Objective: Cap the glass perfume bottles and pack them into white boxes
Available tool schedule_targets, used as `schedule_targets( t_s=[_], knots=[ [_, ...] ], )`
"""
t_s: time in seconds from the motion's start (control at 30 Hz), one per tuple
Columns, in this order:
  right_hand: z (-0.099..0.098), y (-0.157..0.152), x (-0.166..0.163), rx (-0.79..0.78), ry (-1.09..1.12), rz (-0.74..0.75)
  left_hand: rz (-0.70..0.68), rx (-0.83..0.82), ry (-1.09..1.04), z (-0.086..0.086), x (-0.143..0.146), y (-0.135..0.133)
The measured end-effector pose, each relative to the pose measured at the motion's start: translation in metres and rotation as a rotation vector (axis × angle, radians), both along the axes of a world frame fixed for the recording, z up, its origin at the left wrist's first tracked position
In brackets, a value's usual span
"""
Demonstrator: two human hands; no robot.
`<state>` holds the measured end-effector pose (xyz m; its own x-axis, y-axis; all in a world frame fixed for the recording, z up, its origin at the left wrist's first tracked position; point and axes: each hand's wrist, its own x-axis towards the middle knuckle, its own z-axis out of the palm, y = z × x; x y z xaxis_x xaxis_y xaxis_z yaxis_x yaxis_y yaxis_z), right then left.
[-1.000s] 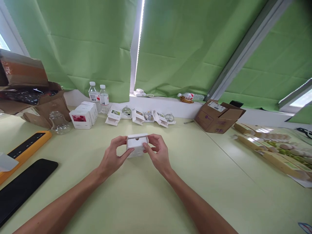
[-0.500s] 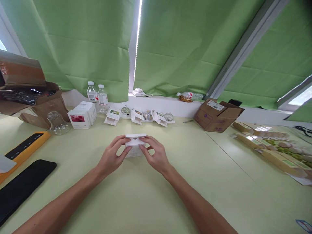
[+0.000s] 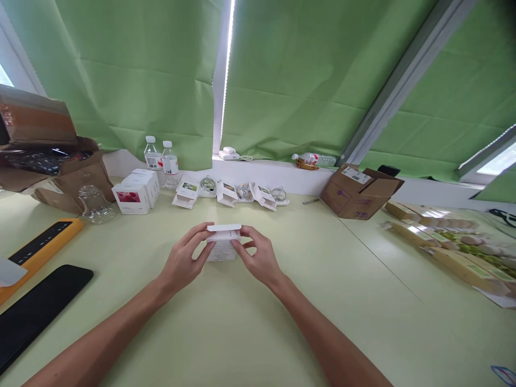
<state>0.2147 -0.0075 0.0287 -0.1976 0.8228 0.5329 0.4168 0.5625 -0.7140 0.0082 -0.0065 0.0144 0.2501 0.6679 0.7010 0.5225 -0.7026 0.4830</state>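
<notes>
A small white cardboard box [image 3: 223, 248] with fine print on its near side stands on the pale green table [image 3: 209, 328], between my two hands. Its top flap [image 3: 224, 228] is partly raised. My left hand [image 3: 187, 255] grips the left side, thumb at the near left edge and fingers at the flap's left end. On the right side, my right hand [image 3: 258, 255] has its thumb against the near face and its fingers by the flap's right end. The inside of the box is hidden from me.
Behind lie opened white boxes [image 3: 187, 193] beside trays with clear round ornaments [image 3: 208, 184]. Back left are closed white boxes [image 3: 133, 198], water bottles [image 3: 170, 164] and a clear jar [image 3: 95, 204]. An open brown carton [image 3: 350, 196] stands back right; a black phone-like slab [image 3: 44, 306] lies left.
The top flap has tipped lower toward me, and the small dark notch beneath it no longer shows. Both hands stay at the box, with fingers slightly shifted.
</notes>
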Motion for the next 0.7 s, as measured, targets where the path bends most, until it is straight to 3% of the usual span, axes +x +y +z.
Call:
schedule_targets(
  t_s=[0.23,0.7],
  knots=[
    [-0.0005,-0.0015,0.0,-0.053,0.06,-0.008,-0.055,-0.002,-0.155,-0.0032,0.0008,0.0003],
    [-0.0021,0.0006,0.0002,-0.055,-0.013,-0.024,0.017,-0.136,-0.117,-0.0026,0.0017,0.0011]
  ],
)
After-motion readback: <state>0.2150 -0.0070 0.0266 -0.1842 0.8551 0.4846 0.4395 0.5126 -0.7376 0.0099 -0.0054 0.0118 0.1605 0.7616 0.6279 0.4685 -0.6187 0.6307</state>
